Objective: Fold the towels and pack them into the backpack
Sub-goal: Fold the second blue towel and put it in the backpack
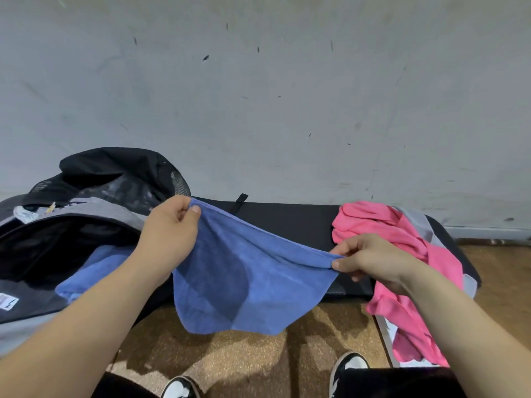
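Pinching 2 top corners of the blue terry towel (244,277) with left hand (169,234) and right hand (370,259); keep edge taut, meet corners squarely above black padded worktop (287,222).

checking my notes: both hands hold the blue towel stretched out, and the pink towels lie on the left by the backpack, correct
No: in the head view the pink towels lie on the right, away from the backpack. The rest holds.
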